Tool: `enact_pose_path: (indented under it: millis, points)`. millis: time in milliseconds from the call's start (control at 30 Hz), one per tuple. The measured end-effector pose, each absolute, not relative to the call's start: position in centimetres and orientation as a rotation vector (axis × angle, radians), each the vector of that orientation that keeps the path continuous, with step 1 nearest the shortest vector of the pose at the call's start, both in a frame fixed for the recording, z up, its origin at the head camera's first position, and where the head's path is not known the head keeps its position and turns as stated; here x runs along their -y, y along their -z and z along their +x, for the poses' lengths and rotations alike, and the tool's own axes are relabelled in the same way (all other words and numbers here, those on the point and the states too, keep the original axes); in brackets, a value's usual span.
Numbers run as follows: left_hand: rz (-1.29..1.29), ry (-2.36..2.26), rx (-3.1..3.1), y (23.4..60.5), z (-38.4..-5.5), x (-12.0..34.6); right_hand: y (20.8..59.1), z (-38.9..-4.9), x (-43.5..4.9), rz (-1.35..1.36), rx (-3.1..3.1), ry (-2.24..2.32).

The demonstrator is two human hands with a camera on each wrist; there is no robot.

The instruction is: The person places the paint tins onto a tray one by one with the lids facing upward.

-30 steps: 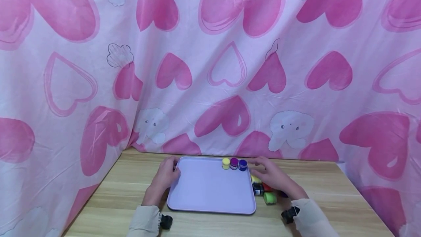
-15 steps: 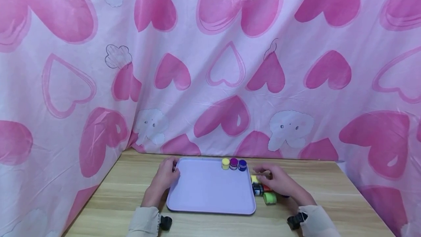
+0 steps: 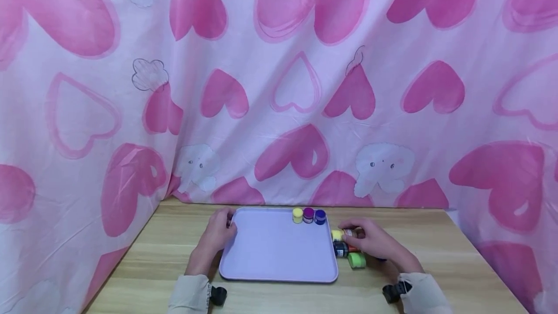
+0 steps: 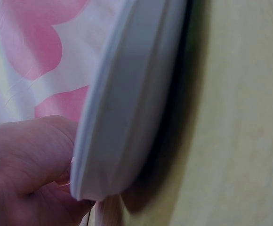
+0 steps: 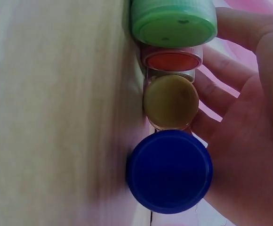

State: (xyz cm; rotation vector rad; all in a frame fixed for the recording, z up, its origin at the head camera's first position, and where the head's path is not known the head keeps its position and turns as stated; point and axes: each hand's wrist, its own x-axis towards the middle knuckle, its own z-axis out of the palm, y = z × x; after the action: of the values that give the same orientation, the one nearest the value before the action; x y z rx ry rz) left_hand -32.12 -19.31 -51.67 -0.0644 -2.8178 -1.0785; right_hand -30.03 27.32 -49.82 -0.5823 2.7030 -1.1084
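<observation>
My left hand (image 3: 220,230) grips the left rim of a pale lilac tray (image 3: 274,246), thumb over the edge; the left wrist view shows the tray's side wall (image 4: 127,103) beside the hand. My right hand (image 3: 370,239) is at a group of small paint jars right of the tray, its thumb and fingers around a jar with a pale label (image 3: 348,232). Nearby lie a yellow jar (image 3: 337,235), a black jar (image 3: 340,249) and a green-lidded jar (image 3: 357,260). The right wrist view shows an ochre lid (image 5: 171,102), a red lid (image 5: 173,61) and a blue lid (image 5: 169,172).
Three jars stand in a row at the tray's far right corner: yellow (image 3: 298,215), purple (image 3: 308,215) and blue (image 3: 320,217). A wooden table (image 3: 436,265) lies under everything. A pink heart-patterned curtain (image 3: 279,159) hangs along its back and sides.
My right hand has drawn back from the tray's far right corner and come down over the jars, and a labelled jar now shows between its fingers. The left hand keeps its grip on the tray.
</observation>
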Motion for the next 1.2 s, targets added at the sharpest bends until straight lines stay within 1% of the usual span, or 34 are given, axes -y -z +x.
enact_pose_path:
  millis: [233,500,633,833,1200]
  points:
    - [-0.036,1.086,2.826,51.6,-32.1,19.4,49.0,-29.9,-26.7,-0.623,-2.765,1.028]
    - [-0.041,1.075,2.83,51.5,-32.1,19.3,49.1,-29.7,-26.4,-0.64,-2.861,0.859]
    - [-0.056,1.063,2.824,51.5,-32.1,19.2,49.3,-29.6,-26.2,-0.595,-2.897,0.814]
    - [-0.05,1.065,2.825,51.5,-32.1,19.2,49.6,-29.6,-25.9,-0.494,-2.911,0.776]
    - [-0.063,1.064,2.819,51.3,-32.1,19.2,49.6,-29.7,-26.0,-0.515,-2.893,0.859]
